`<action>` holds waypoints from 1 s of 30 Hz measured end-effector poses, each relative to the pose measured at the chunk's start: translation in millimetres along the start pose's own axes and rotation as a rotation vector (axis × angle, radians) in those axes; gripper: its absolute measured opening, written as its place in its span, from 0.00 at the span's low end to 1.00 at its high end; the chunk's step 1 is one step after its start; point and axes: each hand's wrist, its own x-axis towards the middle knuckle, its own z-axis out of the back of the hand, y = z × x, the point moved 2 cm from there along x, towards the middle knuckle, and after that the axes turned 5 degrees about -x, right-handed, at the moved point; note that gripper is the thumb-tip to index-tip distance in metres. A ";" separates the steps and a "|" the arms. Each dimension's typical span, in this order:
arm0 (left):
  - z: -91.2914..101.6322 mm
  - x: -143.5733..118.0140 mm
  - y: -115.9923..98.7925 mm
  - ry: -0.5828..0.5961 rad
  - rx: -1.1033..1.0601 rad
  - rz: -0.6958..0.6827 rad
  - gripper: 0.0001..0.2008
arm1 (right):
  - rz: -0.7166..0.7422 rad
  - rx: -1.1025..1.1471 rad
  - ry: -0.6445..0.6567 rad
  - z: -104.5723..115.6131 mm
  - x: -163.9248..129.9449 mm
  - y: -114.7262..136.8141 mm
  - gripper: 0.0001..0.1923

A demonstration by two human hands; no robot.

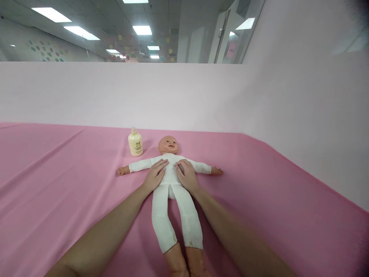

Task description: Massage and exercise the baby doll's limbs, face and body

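Note:
A baby doll (172,200) in a white bodysuit lies on its back on a pink cloth (57,181), arms spread, head towards the far wall. My left hand (155,175) rests flat on the left side of the doll's chest, fingers apart. My right hand (186,175) lies on the right side of the chest, fingers slightly curled over it. Neither hand grips anything. The doll's bare feet reach the bottom edge of the view.
A small cream-yellow bottle (135,142) stands upright just left of the doll's head. Pale pink partition walls (201,96) close off the back and the right side of the cloth-covered surface.

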 end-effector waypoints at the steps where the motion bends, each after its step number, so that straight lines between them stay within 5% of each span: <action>1: -0.2 -0.2 1.7 -0.012 -0.002 0.011 0.21 | 0.022 0.008 0.010 0.8 0.0 1.7 0.08; 7: -2.4 0.4 15.7 -0.104 -0.023 0.163 0.24 | 0.275 0.144 0.173 7.8 -2.2 13.1 0.08; 12: -2.6 0.5 17.0 -0.132 -0.033 0.230 0.25 | 0.339 0.115 0.286 11.1 -4.3 16.6 0.15; 23: 2.3 -1.9 -9.5 0.050 0.006 -0.107 0.17 | 0.079 -0.012 0.323 3.1 -2.5 6.6 0.28; 30: 2.4 0.8 1.4 -0.039 -0.018 0.060 0.21 | -0.111 -0.039 0.265 -8.7 -0.6 -14.7 0.28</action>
